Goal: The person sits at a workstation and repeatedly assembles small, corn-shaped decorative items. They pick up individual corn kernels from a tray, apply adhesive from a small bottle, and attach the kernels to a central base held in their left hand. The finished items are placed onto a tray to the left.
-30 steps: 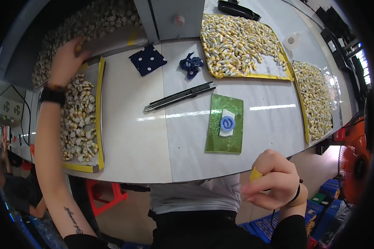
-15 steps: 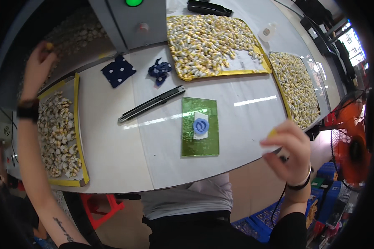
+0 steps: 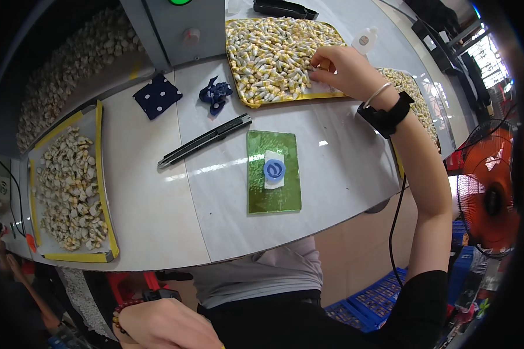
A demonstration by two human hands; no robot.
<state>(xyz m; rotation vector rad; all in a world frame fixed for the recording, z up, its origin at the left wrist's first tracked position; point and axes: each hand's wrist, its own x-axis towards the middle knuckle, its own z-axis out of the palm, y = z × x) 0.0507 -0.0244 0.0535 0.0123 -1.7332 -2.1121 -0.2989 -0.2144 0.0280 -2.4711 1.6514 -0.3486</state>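
My right hand reaches over the right part of a yellow-edged tray at the back. Its thumb and forefinger are a little apart, close above small white-and-yellow tapered pieces that fill most of the tray. No piece shows clearly between them. My left hand is low at the bottom edge, below the table, with its fingertips cut off by the frame. A yellow speck shows at that edge. Mid-table lies a green glassy plate, bearing a white patch and a round blue lump.
A black utility knife, a dotted navy cloth and a crumpled navy cloth lie left of the plate. A left tray holds pale lumpy pieces. Behind stands a grey machine. An orange fan is at right.
My right hand has swung up from the table's right front to the back tray. My left hand has left the grey machine's opening and dropped to the bottom edge. The view has shifted slightly.
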